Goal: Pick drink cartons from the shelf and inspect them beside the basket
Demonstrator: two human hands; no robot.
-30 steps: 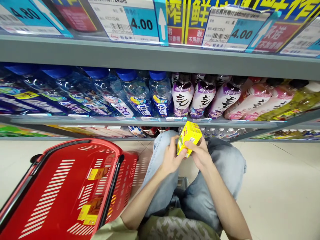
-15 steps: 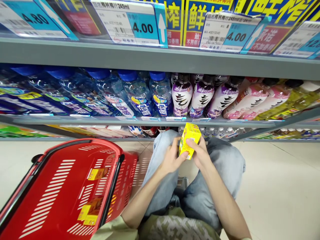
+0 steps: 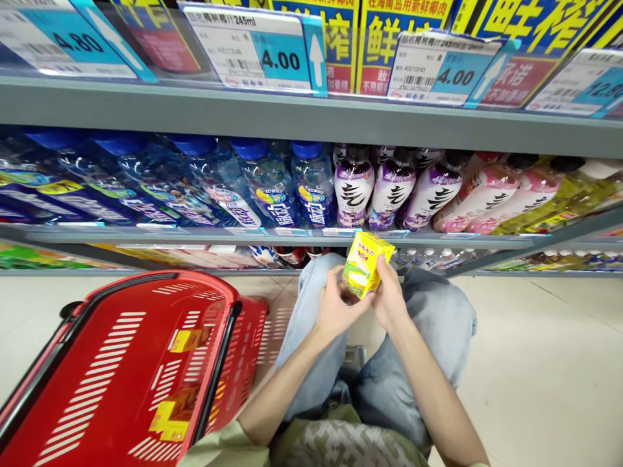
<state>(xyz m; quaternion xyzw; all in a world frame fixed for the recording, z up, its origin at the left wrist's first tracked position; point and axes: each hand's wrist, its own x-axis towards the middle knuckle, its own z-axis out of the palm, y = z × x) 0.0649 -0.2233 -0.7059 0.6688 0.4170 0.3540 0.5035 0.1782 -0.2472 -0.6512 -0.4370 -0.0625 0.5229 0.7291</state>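
Note:
A small yellow drink carton is held between my two hands above my knees, tilted, with its printed picture side facing up toward me. My left hand grips the carton's lower left edge, its fingers curled partly out of sight behind it. Along the right side, my right hand pinches the carton, with the thumb near its upper corner. Right behind the carton runs a shelf edge with purple-labelled bottles standing on it.
A red shopping basket stands on the floor at my left, with yellow packs inside. Blue-capped bottles and pink-labelled bottles line the shelf ahead. Above hangs a grey shelf edge with price tags.
The carton has been turned in my hands, from a side with small print to the side with the picture. Both hands have shifted their fingers on it. The basket stays put.

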